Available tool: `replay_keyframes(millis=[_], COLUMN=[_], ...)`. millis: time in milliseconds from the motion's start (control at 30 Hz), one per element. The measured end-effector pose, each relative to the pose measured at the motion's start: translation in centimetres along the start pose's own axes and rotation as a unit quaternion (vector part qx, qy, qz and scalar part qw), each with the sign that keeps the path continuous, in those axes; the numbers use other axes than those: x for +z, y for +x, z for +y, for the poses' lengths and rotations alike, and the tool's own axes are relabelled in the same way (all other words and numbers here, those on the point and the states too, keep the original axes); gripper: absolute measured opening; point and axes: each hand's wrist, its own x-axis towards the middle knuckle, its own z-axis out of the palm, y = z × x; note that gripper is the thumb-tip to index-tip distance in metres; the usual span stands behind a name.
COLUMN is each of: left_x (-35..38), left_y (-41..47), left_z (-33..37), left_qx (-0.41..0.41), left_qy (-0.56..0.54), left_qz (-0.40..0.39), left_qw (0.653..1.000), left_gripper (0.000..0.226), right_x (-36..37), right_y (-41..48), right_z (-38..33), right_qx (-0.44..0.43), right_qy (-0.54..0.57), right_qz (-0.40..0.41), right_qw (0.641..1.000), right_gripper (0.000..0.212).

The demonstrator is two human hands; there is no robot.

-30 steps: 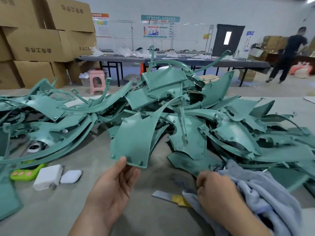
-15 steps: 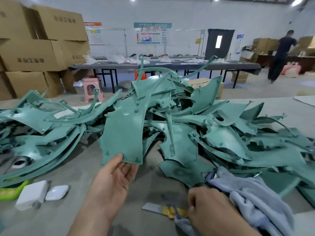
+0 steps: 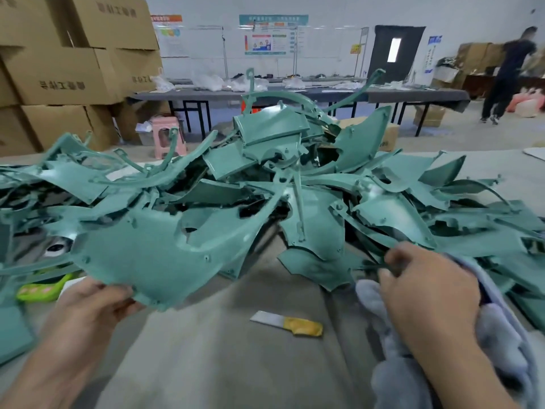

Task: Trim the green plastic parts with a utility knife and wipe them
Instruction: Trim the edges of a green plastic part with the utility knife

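Head view. The left hand takes a narrow grip on the green panel, with the thumb on top of its near edge and the fingers beneath. The panel is held clear of the worktop. From this grip its long axis runs away and to the right, rising toward the pile of untrimmed green parts.

The right hand is curled, and its grip appears closed on the grey-blue cloth. The knuckles lie just beside a part at the pile's near edge.

The utility knife lies flat on the worktop between the two grips. It is nearer the right hand and just to that hand's left. Its bare blade points left and its yellow-wrapped handle points right, toward the right grip.

Judgement: trimming calls for the right hand to leave the cloth and take the handle. The panel is already offered from the left.

Writing: the cardboard boxes beyond the left grip carry dark printed characters, and the wall posters carry headings. Neither can be read. No brand shows on the knife.
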Motion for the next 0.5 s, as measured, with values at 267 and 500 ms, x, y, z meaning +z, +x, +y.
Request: replay_keyframes(millis=[267,500], left_x=[0.3,2.0], left_y=[0.7,-1.3], left_z=[-2.0,-1.9], left_qx=[0.070,0.122], left_qy=[0.202,0.325], left_qz=[0.196,0.150], left_qw=[0.957,0.926], left_gripper=[0.013,0.021], right_x=[3.5,4.4], right_y=[-6.2,-5.5], right_z=[-6.3,-5.1], right_qx=[-0.210,-0.194], right_qy=[0.043,-0.014], right_qz=[-0.156,-0.273], right_qw=[0.964,0.942], right_gripper=[0.027,0.011])
